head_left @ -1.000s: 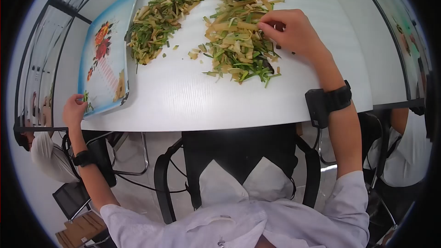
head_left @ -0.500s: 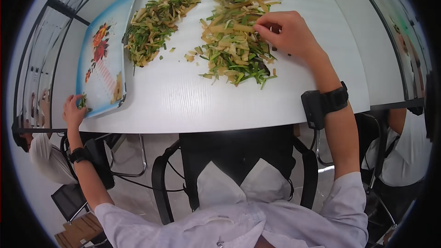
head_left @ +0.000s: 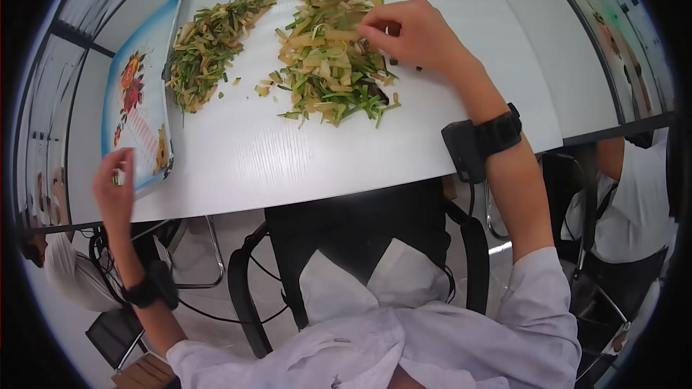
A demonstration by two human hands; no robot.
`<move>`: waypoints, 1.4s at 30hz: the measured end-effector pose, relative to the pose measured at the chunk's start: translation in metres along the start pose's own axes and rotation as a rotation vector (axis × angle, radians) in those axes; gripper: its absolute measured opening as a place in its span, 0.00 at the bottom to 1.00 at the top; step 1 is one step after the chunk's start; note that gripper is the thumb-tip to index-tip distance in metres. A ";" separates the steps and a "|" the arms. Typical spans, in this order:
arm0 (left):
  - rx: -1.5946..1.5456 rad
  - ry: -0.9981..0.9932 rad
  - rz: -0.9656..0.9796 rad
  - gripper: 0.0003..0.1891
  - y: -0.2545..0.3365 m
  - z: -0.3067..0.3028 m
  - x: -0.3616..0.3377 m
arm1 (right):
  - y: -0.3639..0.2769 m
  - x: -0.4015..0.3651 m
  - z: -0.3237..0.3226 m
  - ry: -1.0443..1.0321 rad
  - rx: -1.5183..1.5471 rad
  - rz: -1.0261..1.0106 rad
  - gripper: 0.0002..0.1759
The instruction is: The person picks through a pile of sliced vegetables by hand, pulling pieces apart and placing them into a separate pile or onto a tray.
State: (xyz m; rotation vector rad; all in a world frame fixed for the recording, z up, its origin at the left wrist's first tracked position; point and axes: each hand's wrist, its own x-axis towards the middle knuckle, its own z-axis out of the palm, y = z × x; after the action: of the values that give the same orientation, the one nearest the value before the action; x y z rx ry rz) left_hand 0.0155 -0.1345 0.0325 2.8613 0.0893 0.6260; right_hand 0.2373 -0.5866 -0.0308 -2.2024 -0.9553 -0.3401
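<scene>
Sliced green and yellowish pieces lie on the white table in two piles. My right hand is at the right edge of the larger pile, thumb and forefinger pinched on a yellowish strip. The smaller pile lies to the left, beside a blue-rimmed white tray with a flower print. Over the tray's near end, my left hand is raised with its fingers apart, slightly blurred, and nothing shows between them. A few green bits show in the tray just behind it.
A black chair stands at the table's front edge. Other people in white clothing sit at the far left and far right. Low white partitions border the table. Small loose scraps lie between the piles.
The view has shifted, moving the table and piles left in the frame. My left hand has let go of the green bits and lifted. My right hand keeps its pinch at the larger pile.
</scene>
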 end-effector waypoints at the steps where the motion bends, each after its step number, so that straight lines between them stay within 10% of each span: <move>1: -0.061 -0.069 0.074 0.07 0.035 0.008 0.002 | -0.001 0.000 0.000 -0.013 0.011 0.039 0.08; 8: -0.413 -0.257 0.152 0.15 0.171 0.098 0.016 | 0.004 0.000 0.000 -0.009 -0.004 0.021 0.07; 25: -0.819 -0.124 -0.110 0.03 0.154 0.123 0.009 | -0.003 0.003 0.002 -0.004 -0.026 -0.017 0.07; 29: -0.530 0.018 0.099 0.05 0.152 0.094 -0.003 | 0.002 0.004 0.003 -0.042 -0.054 0.047 0.10; 33: -0.104 0.212 0.163 0.07 0.084 0.042 -0.021 | 0.000 0.004 0.004 -0.009 -0.007 -0.026 0.06; 37: 0.176 0.189 -0.291 0.09 -0.056 -0.003 -0.038 | -0.002 0.004 0.000 0.000 -0.001 -0.019 0.07; 42: 0.323 0.085 -0.409 0.11 -0.187 -0.023 -0.055 | 0.001 0.003 0.000 -0.035 -0.020 0.066 0.10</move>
State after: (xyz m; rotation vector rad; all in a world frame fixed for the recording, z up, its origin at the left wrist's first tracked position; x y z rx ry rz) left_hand -0.0469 0.0468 -0.0097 2.9720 0.8346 0.6957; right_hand 0.2400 -0.5855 -0.0297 -2.2592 -0.8991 -0.2831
